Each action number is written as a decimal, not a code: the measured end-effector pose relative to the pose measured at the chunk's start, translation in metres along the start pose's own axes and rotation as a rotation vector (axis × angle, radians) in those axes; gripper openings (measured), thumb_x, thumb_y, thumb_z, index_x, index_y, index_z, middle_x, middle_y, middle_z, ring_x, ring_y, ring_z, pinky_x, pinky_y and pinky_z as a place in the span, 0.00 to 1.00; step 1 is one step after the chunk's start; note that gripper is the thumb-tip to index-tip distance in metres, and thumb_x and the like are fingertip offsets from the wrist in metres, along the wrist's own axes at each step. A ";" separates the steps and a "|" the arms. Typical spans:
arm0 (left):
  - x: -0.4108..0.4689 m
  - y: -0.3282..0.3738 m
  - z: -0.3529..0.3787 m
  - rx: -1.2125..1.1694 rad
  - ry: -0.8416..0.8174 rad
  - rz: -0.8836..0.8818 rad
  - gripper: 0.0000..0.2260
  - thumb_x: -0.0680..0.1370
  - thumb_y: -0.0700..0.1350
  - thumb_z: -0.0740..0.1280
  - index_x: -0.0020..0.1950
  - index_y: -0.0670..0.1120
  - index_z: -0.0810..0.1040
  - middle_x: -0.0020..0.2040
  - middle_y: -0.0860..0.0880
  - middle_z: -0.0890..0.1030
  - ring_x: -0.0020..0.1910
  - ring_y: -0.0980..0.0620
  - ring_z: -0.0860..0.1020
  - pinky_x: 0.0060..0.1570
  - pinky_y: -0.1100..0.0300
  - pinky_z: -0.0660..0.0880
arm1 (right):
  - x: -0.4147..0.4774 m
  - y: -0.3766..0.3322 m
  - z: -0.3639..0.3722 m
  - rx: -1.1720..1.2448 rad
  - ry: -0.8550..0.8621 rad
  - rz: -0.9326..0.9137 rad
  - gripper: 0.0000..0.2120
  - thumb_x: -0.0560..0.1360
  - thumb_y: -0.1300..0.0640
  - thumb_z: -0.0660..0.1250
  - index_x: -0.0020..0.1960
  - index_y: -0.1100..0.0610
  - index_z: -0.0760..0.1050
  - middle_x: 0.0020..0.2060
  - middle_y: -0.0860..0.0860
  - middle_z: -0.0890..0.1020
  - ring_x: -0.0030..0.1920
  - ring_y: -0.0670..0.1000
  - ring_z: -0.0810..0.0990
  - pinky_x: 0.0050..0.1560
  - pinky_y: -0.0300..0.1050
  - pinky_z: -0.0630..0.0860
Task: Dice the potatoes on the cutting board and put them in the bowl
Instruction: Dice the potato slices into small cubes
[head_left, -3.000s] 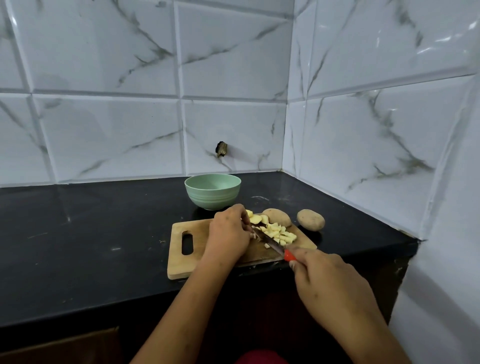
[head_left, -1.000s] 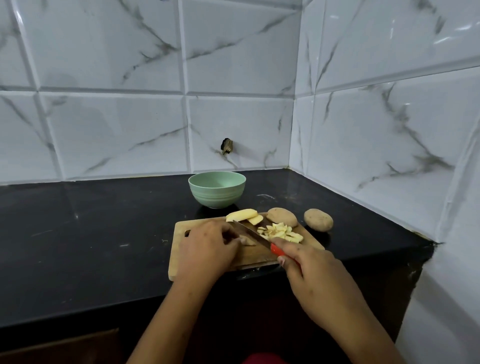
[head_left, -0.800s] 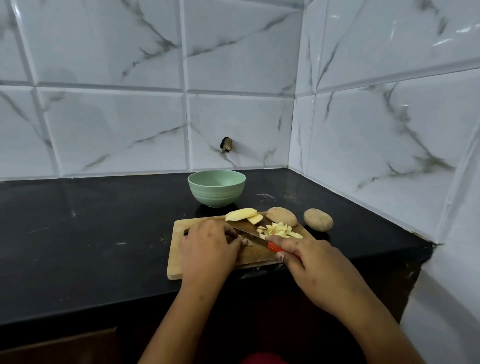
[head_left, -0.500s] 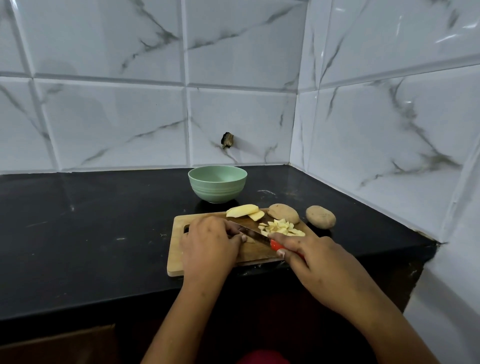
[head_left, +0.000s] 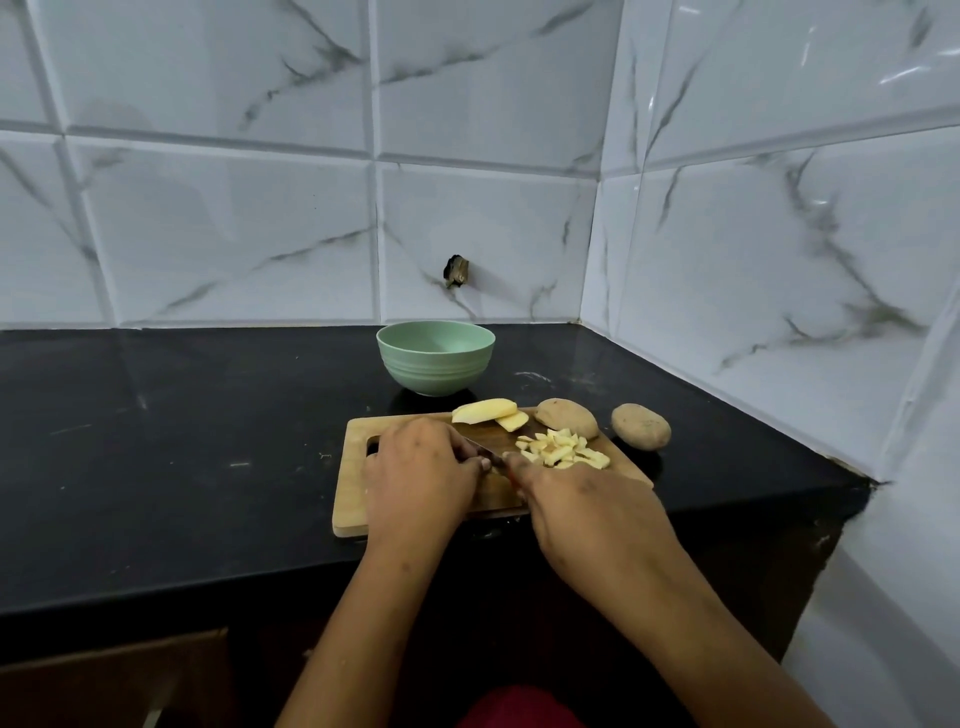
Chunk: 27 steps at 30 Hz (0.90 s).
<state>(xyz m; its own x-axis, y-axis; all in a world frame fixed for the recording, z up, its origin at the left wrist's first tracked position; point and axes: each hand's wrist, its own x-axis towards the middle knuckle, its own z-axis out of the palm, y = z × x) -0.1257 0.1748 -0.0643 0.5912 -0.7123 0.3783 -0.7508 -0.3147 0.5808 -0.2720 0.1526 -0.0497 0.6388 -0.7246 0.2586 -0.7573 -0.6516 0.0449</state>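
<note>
A wooden cutting board (head_left: 353, 467) lies on the black counter. My left hand (head_left: 418, 470) rests curled on the board's middle, its fingers over a potato piece that I cannot see. My right hand (head_left: 582, 506) grips a red-handled knife (head_left: 485, 451); only a short stretch of blade shows between the two hands. A pile of diced potato (head_left: 563, 449) sits on the board's right side. Two peeled slices (head_left: 488, 411) lie at the far edge, beside an unpeeled potato (head_left: 566, 417). The green bowl (head_left: 435, 358) stands behind the board and looks empty.
A second whole potato (head_left: 640, 425) lies on the counter right of the board. Tiled walls close the corner behind and to the right. The counter's front edge (head_left: 208, 592) runs just below the board; its right end stops near the wall.
My left hand left the pile and moved to the board's middle, where it covers a piece. My right hand slid the knife in beside it, hiding most of the red handle. The camera tilted slightly.
</note>
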 end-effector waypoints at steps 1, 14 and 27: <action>-0.001 0.000 -0.001 -0.004 0.012 -0.002 0.04 0.71 0.55 0.72 0.41 0.56 0.82 0.44 0.59 0.79 0.49 0.57 0.75 0.49 0.55 0.76 | -0.001 -0.001 -0.001 0.004 0.014 -0.005 0.28 0.81 0.56 0.56 0.77 0.41 0.49 0.36 0.45 0.67 0.37 0.48 0.71 0.27 0.40 0.61; -0.005 -0.001 -0.006 0.026 -0.040 0.045 0.07 0.74 0.52 0.67 0.51 0.60 0.80 0.50 0.60 0.80 0.54 0.55 0.75 0.55 0.51 0.74 | -0.054 0.034 -0.010 0.469 -0.002 0.118 0.16 0.82 0.46 0.54 0.68 0.38 0.69 0.51 0.42 0.79 0.44 0.43 0.76 0.45 0.39 0.76; -0.008 -0.001 -0.008 0.150 -0.038 0.138 0.10 0.74 0.61 0.64 0.47 0.57 0.74 0.49 0.59 0.76 0.53 0.54 0.73 0.54 0.53 0.73 | -0.046 0.025 -0.006 0.513 0.102 0.217 0.18 0.82 0.48 0.52 0.72 0.39 0.64 0.41 0.42 0.76 0.34 0.43 0.73 0.32 0.36 0.67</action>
<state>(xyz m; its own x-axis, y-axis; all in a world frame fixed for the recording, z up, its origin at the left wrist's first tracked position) -0.1278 0.1858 -0.0625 0.4705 -0.7771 0.4180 -0.8610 -0.3006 0.4102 -0.3210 0.1712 -0.0545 0.4404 -0.8451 0.3030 -0.6902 -0.5345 -0.4878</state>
